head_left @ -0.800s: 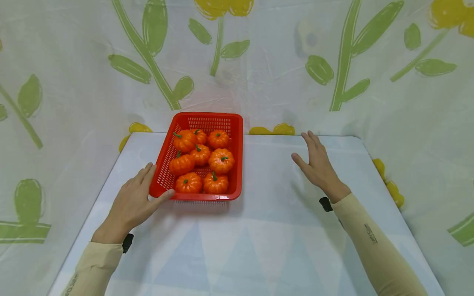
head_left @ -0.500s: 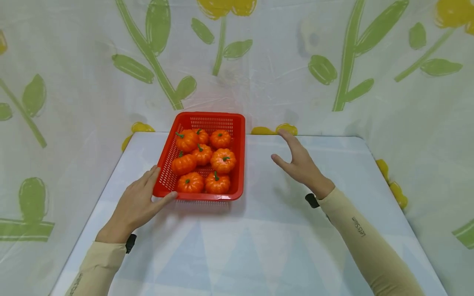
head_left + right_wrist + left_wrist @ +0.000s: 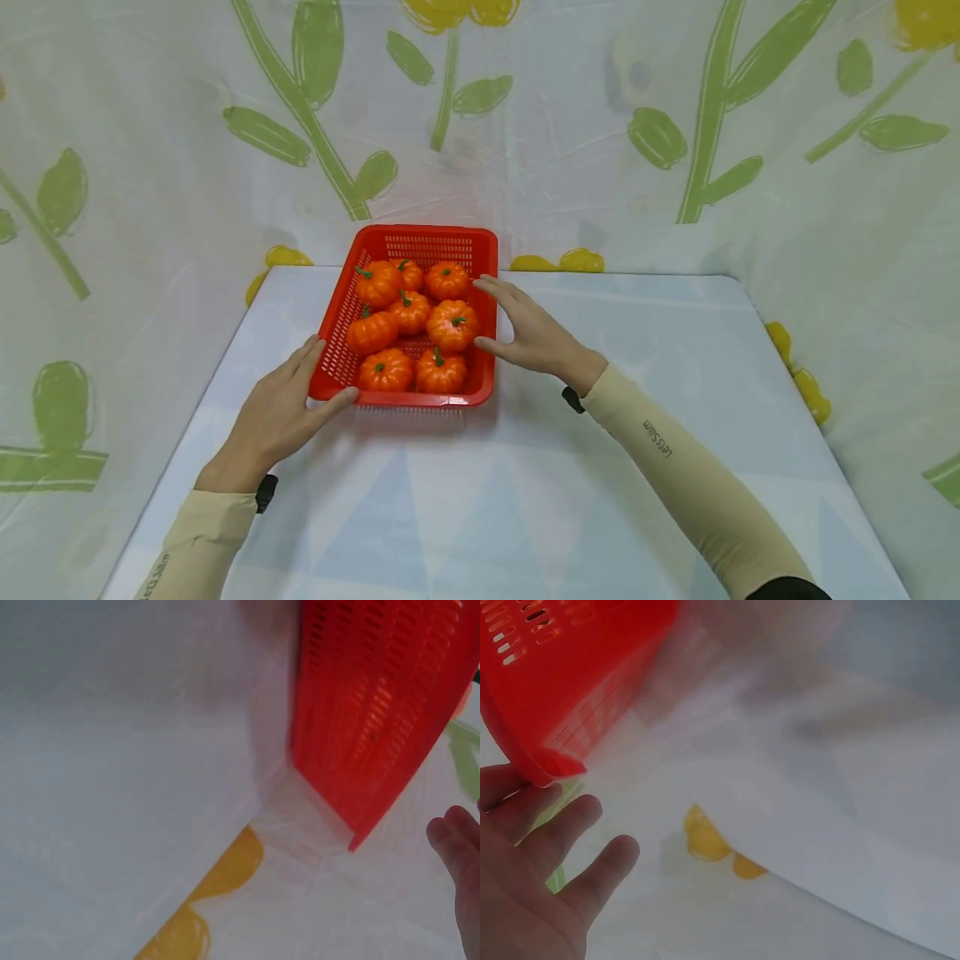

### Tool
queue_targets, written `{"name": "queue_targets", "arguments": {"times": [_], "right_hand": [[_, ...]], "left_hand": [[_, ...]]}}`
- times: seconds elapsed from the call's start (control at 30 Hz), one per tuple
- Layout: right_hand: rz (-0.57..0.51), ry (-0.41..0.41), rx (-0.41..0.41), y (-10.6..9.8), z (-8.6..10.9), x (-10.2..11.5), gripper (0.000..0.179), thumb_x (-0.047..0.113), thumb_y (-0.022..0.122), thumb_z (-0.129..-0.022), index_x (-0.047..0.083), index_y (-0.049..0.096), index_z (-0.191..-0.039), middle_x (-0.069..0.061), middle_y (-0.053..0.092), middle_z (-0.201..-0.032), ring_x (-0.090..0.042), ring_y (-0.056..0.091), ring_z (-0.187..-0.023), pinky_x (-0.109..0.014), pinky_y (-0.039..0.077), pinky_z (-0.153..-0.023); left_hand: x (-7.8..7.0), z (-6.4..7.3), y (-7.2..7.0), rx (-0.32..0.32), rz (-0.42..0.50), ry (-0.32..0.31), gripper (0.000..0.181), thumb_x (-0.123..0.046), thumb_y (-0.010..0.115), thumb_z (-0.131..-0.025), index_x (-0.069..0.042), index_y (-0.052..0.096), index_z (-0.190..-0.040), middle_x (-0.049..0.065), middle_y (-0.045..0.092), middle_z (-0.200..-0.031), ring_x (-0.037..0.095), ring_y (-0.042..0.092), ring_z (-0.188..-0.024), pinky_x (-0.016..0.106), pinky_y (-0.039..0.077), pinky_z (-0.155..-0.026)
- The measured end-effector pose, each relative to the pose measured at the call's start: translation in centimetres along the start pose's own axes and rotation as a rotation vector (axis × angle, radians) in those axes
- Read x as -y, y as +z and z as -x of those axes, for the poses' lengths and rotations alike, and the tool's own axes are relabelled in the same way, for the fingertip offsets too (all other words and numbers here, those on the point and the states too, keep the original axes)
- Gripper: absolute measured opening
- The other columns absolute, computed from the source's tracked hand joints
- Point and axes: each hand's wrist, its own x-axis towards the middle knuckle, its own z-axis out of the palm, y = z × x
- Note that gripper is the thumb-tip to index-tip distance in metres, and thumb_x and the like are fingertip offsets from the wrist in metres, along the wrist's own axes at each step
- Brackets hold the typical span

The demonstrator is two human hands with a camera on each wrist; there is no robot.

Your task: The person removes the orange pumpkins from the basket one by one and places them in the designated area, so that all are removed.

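A red plastic basket (image 3: 420, 399) with slotted walls holds several small orange pumpkins (image 3: 386, 370) with green stems. At its front left corner is my left hand (image 3: 273, 414), fingers straight along the side and thumb over the front rim. The left wrist view has those spread fingers (image 3: 592, 881) close to the basket's rim (image 3: 525, 761); firm contact is hard to tell. My right hand (image 3: 540, 335) reaches the right rim with fingers and thumb extended and apart. In the right wrist view, fingertips (image 3: 442, 829) show beside the basket wall (image 3: 367, 712).
The basket stands at the back left of a table (image 3: 600, 467) with a pale blue and white cover. A white curtain (image 3: 562, 183) printed with green stems and yellow flowers rises behind the table and at both sides.
My right hand has swept left from the table's right side to the basket's right rim. My left hand and the basket have stayed about where they were.
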Motion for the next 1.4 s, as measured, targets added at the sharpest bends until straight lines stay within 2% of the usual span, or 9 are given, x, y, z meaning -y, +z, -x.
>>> {"name": "queue_targets", "arguments": {"times": [0.37,0.53,0.67,0.8,0.93,1.4], "right_hand": [[0.077,-0.020,0.097,1.4,-3.1,0.8,0.100,0.041,0.084,-0.083,0.011,0.028,-0.160,-0.009,0.028,-0.163,-0.025,0.024,-0.151,-0.043,0.027,-0.120],[0.122,-0.084,0.139,2.3,-3.9,0.7,0.099,0.042,0.084,-0.083,0.014,0.028,-0.160,-0.008,0.031,-0.161,-0.026,0.028,-0.149,-0.042,0.030,-0.119],[0.160,-0.115,0.141,2.6,-4.2,0.6,0.098,0.042,0.085,-0.082,0.011,0.030,-0.159,-0.008,0.033,-0.160,-0.025,0.031,-0.147,-0.039,0.030,-0.119],[0.147,-0.064,0.172,2.8,-4.2,0.6,0.095,0.039,0.086,-0.082,0.012,0.032,-0.157,-0.008,0.037,-0.157,-0.025,0.035,-0.144,-0.040,0.034,-0.117],[0.117,-0.014,0.213,3.0,-4.2,0.6,0.089,0.034,0.085,-0.084,0.015,0.034,-0.155,-0.007,0.042,-0.152,-0.023,0.040,-0.140,-0.040,0.039,-0.113],[0.129,-0.003,0.219,3.5,-4.4,0.4,0.072,0.034,0.083,-0.086,0.011,0.046,-0.145,-0.004,0.051,-0.144,-0.023,0.045,-0.135,-0.036,0.038,-0.114]], "left_hand": [[0.0,-0.2,-0.2,0.017,0.007,0.004,0.102,-0.068,0.058,-0.092,0.003,0.027,-0.158,0.026,0.029,-0.161,0.050,0.034,-0.140,0.068,0.031,-0.109],[0.2,0.1,-0.2,0.022,0.010,-0.019,0.103,-0.069,0.058,-0.092,0.003,0.026,-0.158,0.025,0.027,-0.161,0.050,0.033,-0.141,0.068,0.031,-0.109],[0.2,0.2,0.2,-0.003,0.020,-0.015,0.101,-0.066,0.060,-0.092,0.003,0.028,-0.157,0.024,0.026,-0.162,0.049,0.032,-0.141,0.069,0.032,-0.108],[0.1,0.2,0.4,-0.025,0.037,-0.007,0.100,-0.065,0.061,-0.092,0.004,0.029,-0.157,0.023,0.026,-0.163,0.049,0.033,-0.141,0.069,0.032,-0.108],[0.1,0.2,0.5,-0.020,0.042,-0.020,0.101,-0.066,0.061,-0.092,0.004,0.028,-0.157,0.023,0.025,-0.163,0.049,0.033,-0.141,0.070,0.032,-0.107],[0.1,0.3,0.5,-0.003,0.050,-0.036,0.101,-0.065,0.060,-0.092,0.003,0.026,-0.158,0.022,0.023,-0.164,0.049,0.032,-0.142,0.069,0.031,-0.108]]}}
